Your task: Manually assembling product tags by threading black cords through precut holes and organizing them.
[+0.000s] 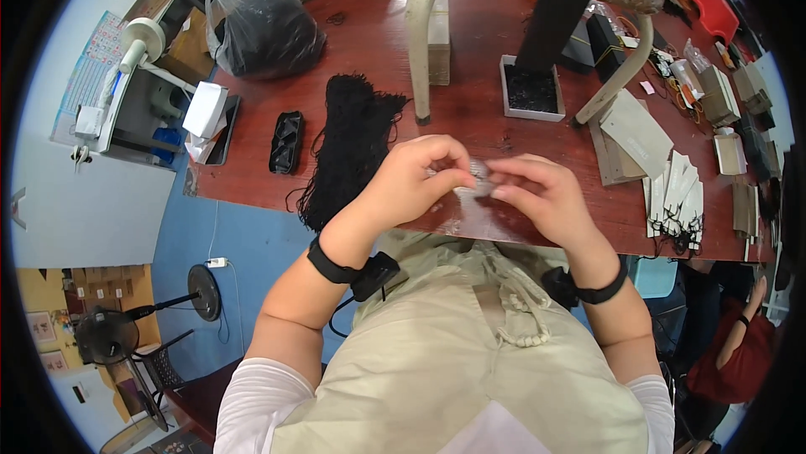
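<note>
Above the table's near edge, my left hand has its thumb and forefinger closed in a pinch. Facing it, my right hand has bent fingers and thumb drawn toward the same spot. Between the fingertips is a small greyish, blurred thing, too unclear to name. A thick bundle of black cords lies on the table just left of my left hand, its loose ends hanging over the edge. Left of the bundle sits a small black tray with compartments.
A metal stool frame stands on the red table ahead. Beyond my right hand is a white box of black pieces. White tags with black strings and grey boards lie right. A plastic bag sits far left.
</note>
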Demonstrator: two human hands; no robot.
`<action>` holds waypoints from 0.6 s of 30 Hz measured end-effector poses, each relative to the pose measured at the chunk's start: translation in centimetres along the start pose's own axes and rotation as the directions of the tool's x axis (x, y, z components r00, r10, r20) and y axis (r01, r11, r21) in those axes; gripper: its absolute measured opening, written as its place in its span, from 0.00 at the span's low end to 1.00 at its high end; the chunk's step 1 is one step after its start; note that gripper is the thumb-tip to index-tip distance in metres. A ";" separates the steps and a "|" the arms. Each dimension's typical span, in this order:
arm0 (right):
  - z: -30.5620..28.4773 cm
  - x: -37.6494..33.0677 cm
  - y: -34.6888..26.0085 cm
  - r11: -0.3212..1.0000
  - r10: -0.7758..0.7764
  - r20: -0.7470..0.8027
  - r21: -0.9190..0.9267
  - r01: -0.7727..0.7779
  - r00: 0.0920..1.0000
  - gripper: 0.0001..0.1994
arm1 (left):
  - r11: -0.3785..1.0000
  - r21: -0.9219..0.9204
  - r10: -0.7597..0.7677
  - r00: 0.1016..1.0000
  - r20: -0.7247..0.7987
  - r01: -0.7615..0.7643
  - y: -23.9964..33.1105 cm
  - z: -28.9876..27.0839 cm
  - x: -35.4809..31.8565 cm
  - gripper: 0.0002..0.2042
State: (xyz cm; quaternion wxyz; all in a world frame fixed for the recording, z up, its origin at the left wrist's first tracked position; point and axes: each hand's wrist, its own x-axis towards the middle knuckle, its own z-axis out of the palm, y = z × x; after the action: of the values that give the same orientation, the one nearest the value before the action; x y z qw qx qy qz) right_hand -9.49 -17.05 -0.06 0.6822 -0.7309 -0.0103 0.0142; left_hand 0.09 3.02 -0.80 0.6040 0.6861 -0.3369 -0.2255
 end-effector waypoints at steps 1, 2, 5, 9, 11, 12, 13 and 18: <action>0.3 0.7 -0.1 1.000 -0.013 -0.002 0.020 0.013 1.000 0.13 | 0.995 -0.063 -0.075 0.997 -0.011 0.075 0.8 0.7 0.6 0.05; 0.3 1.2 -0.2 0.999 -0.026 -0.005 0.040 0.026 1.000 0.13 | 0.996 -0.065 -0.069 0.998 -0.007 0.068 0.8 1.0 1.1 0.05; 0.3 1.9 0.3 0.970 0.001 -0.036 0.243 0.008 0.999 0.11 | 0.943 -0.328 -0.082 0.995 -0.064 0.057 0.6 1.6 2.5 0.08; -0.4 1.9 0.9 0.979 -0.074 -0.069 0.186 0.086 0.995 0.09 | 0.866 -0.495 -0.070 0.997 0.018 0.070 0.5 1.9 3.1 0.09; -0.8 1.9 1.5 0.961 -0.114 -0.048 0.249 0.122 0.992 0.06 | 0.882 -0.452 -0.104 0.990 0.095 0.136 0.4 1.8 3.2 0.09; -0.9 1.9 1.7 0.961 -0.110 -0.050 0.248 0.120 0.993 0.06 | 0.880 -0.454 -0.105 0.990 0.099 0.139 0.4 2.0 3.2 0.09; -1.0 2.1 1.9 0.946 -0.116 -0.076 0.294 0.133 0.990 0.05 | 0.869 -0.472 -0.116 0.988 0.103 0.151 0.4 2.1 3.2 0.08; -2.4 1.4 1.7 0.895 -0.061 -0.173 0.426 0.130 0.983 0.03 | 0.937 -0.304 -0.133 0.981 0.139 0.170 0.0 1.4 2.0 0.07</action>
State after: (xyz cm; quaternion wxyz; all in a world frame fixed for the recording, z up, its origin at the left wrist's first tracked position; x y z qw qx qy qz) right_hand -8.04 -19.51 -1.61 0.8267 -0.5575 0.0103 -0.0745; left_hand 0.41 0.62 -0.86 0.6658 0.5909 -0.2773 -0.3615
